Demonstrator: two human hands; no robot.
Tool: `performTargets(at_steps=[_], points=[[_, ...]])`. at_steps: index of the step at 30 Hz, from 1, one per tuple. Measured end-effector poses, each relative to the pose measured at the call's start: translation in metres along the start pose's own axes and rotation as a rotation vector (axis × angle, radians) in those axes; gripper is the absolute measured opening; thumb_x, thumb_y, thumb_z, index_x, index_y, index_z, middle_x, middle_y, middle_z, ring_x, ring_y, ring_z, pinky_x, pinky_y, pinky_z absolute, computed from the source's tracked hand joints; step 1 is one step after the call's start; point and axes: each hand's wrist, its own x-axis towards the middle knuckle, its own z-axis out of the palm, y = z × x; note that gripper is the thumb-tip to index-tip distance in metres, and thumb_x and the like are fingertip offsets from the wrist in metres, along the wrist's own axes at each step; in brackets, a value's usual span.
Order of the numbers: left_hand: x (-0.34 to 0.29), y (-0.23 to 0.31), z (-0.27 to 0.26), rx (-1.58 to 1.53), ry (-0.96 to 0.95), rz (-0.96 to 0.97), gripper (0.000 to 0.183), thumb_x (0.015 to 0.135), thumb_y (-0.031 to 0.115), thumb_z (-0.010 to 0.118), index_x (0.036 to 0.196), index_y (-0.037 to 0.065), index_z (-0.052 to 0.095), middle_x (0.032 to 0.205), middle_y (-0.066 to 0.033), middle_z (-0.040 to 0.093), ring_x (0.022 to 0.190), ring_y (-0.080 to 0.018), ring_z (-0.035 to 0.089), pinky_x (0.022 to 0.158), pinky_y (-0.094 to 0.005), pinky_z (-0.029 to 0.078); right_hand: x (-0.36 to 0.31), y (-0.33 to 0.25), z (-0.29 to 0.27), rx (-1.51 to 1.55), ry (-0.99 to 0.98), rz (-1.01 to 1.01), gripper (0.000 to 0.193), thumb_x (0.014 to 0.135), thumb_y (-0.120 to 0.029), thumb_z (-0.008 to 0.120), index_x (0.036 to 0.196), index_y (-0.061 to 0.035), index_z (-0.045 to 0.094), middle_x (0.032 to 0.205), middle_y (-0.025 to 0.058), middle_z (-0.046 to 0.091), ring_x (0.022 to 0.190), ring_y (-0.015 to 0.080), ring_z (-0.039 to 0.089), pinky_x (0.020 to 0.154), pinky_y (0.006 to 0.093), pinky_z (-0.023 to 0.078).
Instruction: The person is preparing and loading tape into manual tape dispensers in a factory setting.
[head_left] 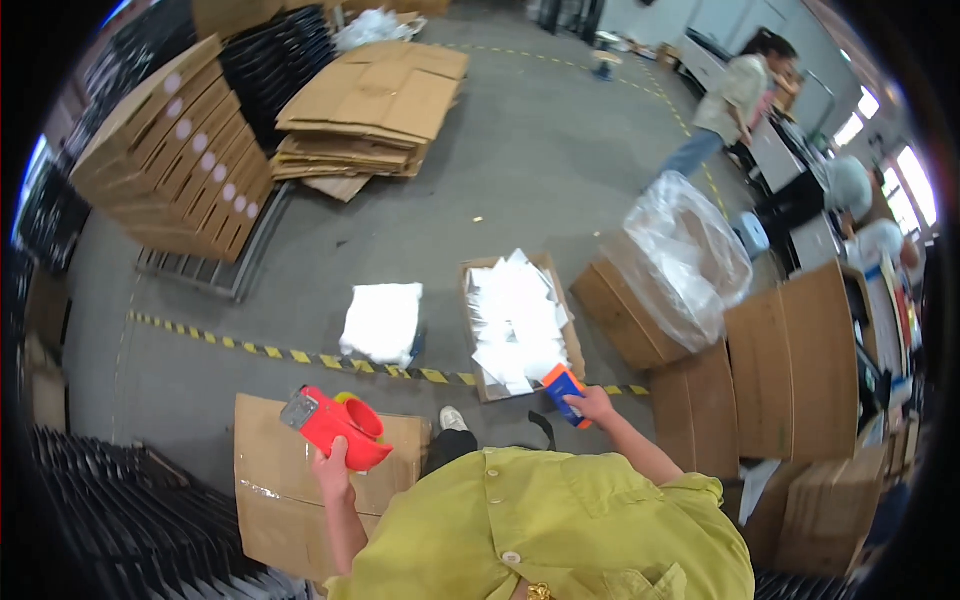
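My left hand (pixel 335 468) is closed around a red tape dispenser (pixel 328 424), its grey metal end pointing up and left. It is held above a closed brown carton (pixel 268 485). My right hand (pixel 592 403) grips a small flat blue object with orange ends (pixel 566 390); its exact kind is unclear. This object is over the near right corner of an open carton (pixel 573 345) filled with loose white pieces (pixel 515 315) that look like paper or card. Left of that carton, a white bundle (pixel 382 322) lies on the floor.
Flattened cardboard (pixel 375 95) is piled behind, beside stacked cartons (pixel 190 160) on a metal pallet. At right stand a carton lined with clear plastic (pixel 690 260) and tall cartons (pixel 790 370). Black racks (pixel 120 520) fill the lower left. People (pixel 735 100) work at far right.
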Motion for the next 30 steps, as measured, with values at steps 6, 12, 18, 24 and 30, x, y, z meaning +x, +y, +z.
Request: performTargets(at_steps=[6,12,18,24,30], points=[[0.038,0.016,0.007,-0.09,-0.011,0.021,0.031,0.078,0.007,0.062,0.106,-0.001,0.055,0.099,-0.0061,0.06,0.086,-0.0138,0.057,0.079,-0.0287,0.046,0.077,-0.018,0.002,0.058,-0.098,0.093,0.041,0.07,-0.035,0.064,0.084,0.0037,0.063,0.079,0.0213,0.062,0.076,0.0304,0.063,0.067,0.0376,0.048],[0.042,0.022,0.012,-0.027,0.1,-0.019,0.035,0.073,0.004,0.062,0.106,-0.002,0.055,0.098,-0.0061,0.06,0.086,-0.0143,0.057,0.08,-0.0294,0.046,0.147,-0.121,-0.014,-0.128,-0.23,0.016,0.039,0.074,-0.028,0.063,0.088,0.0079,0.061,0.082,0.0194,0.063,0.075,0.0255,0.061,0.068,0.0354,0.046],[0.076,0.042,0.054,-0.099,0.254,-0.009,0.033,0.073,0.003,0.059,0.105,-0.002,0.056,0.098,-0.0071,0.061,0.087,-0.0151,0.058,0.079,-0.0293,0.046,0.287,-0.195,-0.009,-0.047,-0.201,-0.136,0.041,0.071,-0.032,0.063,0.084,0.0068,0.062,0.08,0.0226,0.062,0.077,0.0309,0.062,0.067,0.0382,0.047],[0.213,0.083,0.149,-0.207,0.084,0.164,0.028,0.077,0.007,0.058,0.103,-0.001,0.056,0.097,-0.0054,0.06,0.085,-0.0128,0.057,0.078,-0.0279,0.045,0.401,-0.323,-0.092,0.803,-0.451,-0.199,0.027,0.083,-0.019,0.059,0.096,0.0039,0.058,0.086,0.0092,0.063,0.074,0.0154,0.06,0.07,0.0296,0.049],[0.385,0.147,0.293,-0.19,-0.08,0.246,0.029,0.079,0.014,0.06,0.104,0.0,0.056,0.098,-0.0046,0.06,0.085,-0.0119,0.056,0.078,-0.0272,0.045,0.403,-0.471,-0.244,0.689,-0.75,-0.753,0.023,0.081,-0.016,0.061,0.097,0.0007,0.06,0.09,0.006,0.063,0.08,0.0113,0.059,0.072,0.0261,0.047]])
